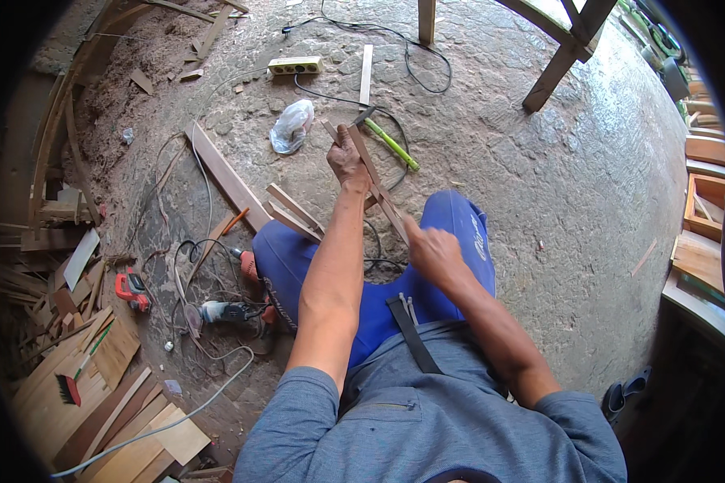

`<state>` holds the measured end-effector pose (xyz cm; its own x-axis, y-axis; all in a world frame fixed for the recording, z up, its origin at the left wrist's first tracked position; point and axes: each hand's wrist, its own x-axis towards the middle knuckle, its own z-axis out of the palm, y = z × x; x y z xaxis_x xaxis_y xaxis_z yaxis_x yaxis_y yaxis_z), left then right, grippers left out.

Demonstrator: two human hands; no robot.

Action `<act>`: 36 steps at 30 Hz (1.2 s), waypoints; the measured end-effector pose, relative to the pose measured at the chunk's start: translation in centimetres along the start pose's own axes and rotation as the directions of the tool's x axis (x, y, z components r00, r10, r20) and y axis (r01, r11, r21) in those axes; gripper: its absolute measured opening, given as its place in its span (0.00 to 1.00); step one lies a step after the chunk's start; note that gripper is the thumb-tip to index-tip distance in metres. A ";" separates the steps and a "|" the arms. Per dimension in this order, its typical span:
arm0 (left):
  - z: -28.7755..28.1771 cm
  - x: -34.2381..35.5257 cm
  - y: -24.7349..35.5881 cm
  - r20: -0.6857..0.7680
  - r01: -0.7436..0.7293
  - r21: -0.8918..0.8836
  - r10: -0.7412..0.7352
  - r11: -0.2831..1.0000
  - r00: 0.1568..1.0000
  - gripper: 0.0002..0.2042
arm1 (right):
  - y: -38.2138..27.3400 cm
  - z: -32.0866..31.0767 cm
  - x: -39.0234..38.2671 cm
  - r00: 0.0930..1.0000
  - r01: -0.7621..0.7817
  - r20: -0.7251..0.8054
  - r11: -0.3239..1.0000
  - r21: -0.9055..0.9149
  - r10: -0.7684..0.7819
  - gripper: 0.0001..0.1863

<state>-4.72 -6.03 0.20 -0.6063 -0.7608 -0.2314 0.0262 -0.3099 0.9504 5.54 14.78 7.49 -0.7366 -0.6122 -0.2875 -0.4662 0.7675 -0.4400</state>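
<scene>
My left hand (348, 159) is closed around thin wooden strips (364, 157), held up at an angle. My right hand (432, 253) is closed at their lower end; its fingertips are partly hidden. A tool with a yellow-green handle (391, 145) and dark head lies on the floor beside the strips. A long plank (225, 173) and shorter wooden pieces (294, 209) are by my left knee, along with an orange stick-like item (238, 219).
Power drill (246, 264), grinder (221, 312), red tool (130, 290) and cables lie left. Scrap wood (97, 386) fills the lower left. Ahead are a power strip (294, 66), plastic bag (290, 127) and wooden frame (548, 84). Wooden parts (705, 266) line the right.
</scene>
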 end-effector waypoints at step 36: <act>0.3 -0.6 -0.3 0.045 0.035 0.004 -0.035 0.999 0.998 0.23 | 2.0 2.9 0.5 0.999 -0.032 0.002 0.999 0.033 0.032 0.08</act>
<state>-4.59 -5.28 0.12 -0.6420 -0.7232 -0.2547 0.0021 -0.3338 0.9426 5.71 15.43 4.00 -0.7501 -0.5878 -0.3032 -0.4259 0.7800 -0.4584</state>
